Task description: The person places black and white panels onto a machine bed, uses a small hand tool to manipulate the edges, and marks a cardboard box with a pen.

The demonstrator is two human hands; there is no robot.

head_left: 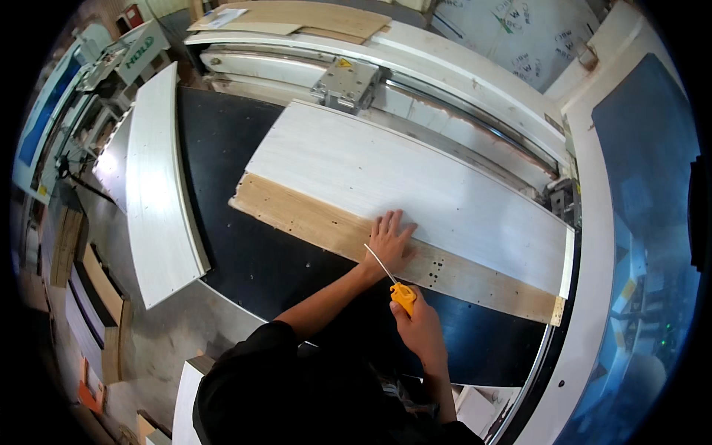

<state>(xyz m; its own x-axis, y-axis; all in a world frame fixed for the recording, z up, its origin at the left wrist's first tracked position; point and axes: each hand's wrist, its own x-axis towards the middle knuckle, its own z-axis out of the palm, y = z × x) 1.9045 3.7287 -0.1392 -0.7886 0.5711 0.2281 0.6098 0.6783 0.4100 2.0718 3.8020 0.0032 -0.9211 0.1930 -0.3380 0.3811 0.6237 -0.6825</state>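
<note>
Fingers of the left hand (390, 246) are resting spread over the tan strip (311, 213) and white panel (415, 178), which are lying on the black tabletop (248, 263), looking stiff, fairly heavy and best held by opposite edges, while the right hand (422, 326) is gripping a yellow-handled tool (403, 297).

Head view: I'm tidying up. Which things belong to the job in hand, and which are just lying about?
In the job:
yellow-handled tool, in the right hand
wood-coloured strip and white panel, under the left hand
black surface beneath them

Apparently lying about:
white board on the left
brown sheets at the top
orange item, lower left
</note>
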